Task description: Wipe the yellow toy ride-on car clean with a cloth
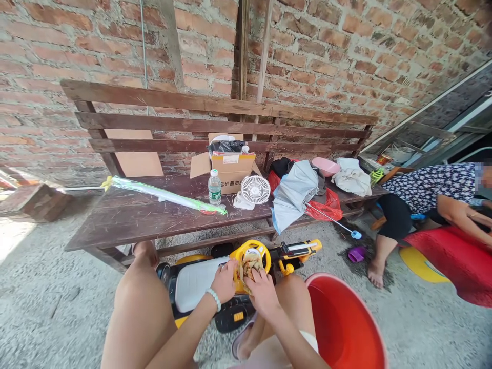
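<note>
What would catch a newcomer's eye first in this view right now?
The left hand and right hand come first, at bottom centre, gripping a brown flaky lump over the yellow steering wheel of a toy ride-on. A red basin stands bottom right, beside the right knee. Behind them, a dark wooden table holds a white fan and a grey umbrella.

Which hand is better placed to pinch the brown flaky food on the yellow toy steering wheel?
Probably the right hand: its fingers lie on the brown flaky food, while the left hand sits at the food's side.
</note>
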`<act>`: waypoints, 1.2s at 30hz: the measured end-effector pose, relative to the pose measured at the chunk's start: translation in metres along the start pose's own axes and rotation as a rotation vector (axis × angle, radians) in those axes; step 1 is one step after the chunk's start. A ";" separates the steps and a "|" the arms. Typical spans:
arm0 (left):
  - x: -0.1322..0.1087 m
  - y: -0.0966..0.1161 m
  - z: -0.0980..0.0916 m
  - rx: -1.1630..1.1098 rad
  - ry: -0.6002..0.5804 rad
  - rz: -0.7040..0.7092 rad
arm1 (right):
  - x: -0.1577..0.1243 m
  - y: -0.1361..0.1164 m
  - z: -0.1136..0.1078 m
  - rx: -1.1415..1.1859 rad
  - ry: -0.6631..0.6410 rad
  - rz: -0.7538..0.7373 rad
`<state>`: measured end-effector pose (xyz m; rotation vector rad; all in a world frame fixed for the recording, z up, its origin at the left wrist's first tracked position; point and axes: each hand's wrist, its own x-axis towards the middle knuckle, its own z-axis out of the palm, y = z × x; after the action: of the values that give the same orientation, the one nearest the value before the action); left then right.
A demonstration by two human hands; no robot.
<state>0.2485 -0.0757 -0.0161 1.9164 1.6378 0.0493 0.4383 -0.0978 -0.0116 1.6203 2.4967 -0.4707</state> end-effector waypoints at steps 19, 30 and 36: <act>0.001 -0.002 0.002 -0.149 -0.029 -0.026 | -0.003 0.003 0.009 0.065 0.011 0.428; 0.028 -0.043 0.033 -0.838 0.226 -0.131 | 0.054 -0.027 -0.056 0.010 0.171 0.182; 0.038 -0.056 0.040 -0.808 0.296 -0.116 | 0.083 -0.042 -0.006 -0.082 0.138 -0.001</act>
<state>0.2238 -0.0551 -0.0884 1.2239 1.5624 0.8457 0.3665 -0.0398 -0.0207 1.6745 2.5768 -0.2610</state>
